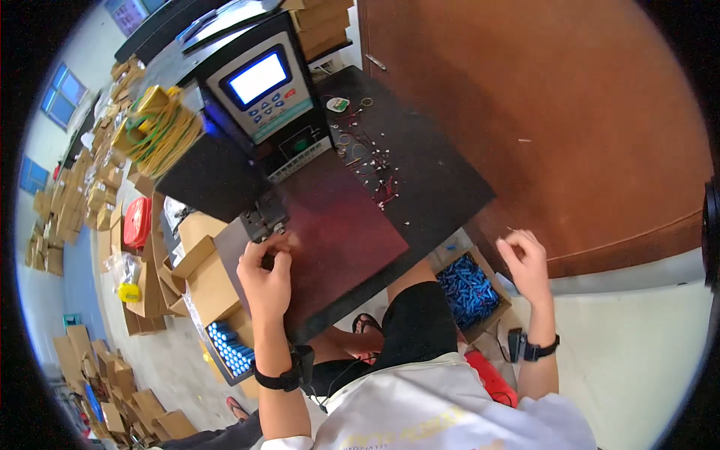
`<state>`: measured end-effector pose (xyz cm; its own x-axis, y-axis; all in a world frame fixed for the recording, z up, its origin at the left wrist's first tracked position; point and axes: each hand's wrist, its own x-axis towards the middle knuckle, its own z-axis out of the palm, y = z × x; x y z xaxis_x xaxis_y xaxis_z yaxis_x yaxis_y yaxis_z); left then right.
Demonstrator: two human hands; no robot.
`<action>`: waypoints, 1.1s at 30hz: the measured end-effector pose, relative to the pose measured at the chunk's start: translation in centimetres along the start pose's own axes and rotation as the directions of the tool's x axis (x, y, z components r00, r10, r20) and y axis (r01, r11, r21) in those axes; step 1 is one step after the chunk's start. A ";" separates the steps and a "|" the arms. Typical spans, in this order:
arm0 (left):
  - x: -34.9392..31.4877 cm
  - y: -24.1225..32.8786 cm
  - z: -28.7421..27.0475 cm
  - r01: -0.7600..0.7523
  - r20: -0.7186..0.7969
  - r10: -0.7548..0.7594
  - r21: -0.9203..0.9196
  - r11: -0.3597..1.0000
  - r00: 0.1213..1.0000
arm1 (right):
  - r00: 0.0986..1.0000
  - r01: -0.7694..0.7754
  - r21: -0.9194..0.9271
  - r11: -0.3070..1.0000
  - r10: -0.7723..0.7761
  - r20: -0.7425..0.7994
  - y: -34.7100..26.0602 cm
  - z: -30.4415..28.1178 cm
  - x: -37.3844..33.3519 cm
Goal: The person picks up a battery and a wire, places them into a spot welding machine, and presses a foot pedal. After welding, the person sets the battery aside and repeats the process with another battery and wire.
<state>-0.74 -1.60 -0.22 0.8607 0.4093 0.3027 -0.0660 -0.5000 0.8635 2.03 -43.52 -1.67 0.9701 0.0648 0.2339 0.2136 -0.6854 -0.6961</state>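
My left hand [268,279] is at the front of a bench machine, right below its small metal head [264,217]. Its fingers are curled and its thumb is drawn in. The fingertips are blurred, so what they pinch, if anything, cannot be made out. Above the head rises the machine's front panel [266,112], with a lit screen and blue keys. My right hand [527,262] is raised past the table's right edge, above a carton of blue cylindrical cells [469,292]. Its thumb and fingers are bent together, and a tiny thin piece shows near the tips.
A dark reddish plate [337,225] lies on the black table [442,180]. Small red-and-white wire leads [382,184] are scattered behind it. Yellow-green wire bundles [165,131] sit on the machine. An open carton of upright blue cells [231,349] stands at left, before many cardboard boxes [71,202].
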 end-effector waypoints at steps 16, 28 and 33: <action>-0.1 -0.7 0.3 0.101 -0.027 -0.101 -0.021 0.995 0.994 | 0.955 0.229 -0.085 0.970 -0.207 0.215 -3.5 19.0 10.3; -0.3 -0.5 0.0 0.103 0.015 -0.104 0.032 0.994 0.994 | 0.940 0.342 -0.060 0.938 -0.340 0.044 -3.1 19.4 11.3; -0.3 -0.4 -0.4 0.095 0.019 -0.096 0.042 0.995 0.995 | 0.985 0.164 0.254 0.953 -0.171 0.004 -3.7 17.4 11.8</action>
<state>-1.17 -1.23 -0.54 0.8723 0.4413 0.2106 0.0376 -0.4900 0.8709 14.66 -27.66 -8.16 0.9199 0.1840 0.3464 0.3920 -0.4587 -0.7975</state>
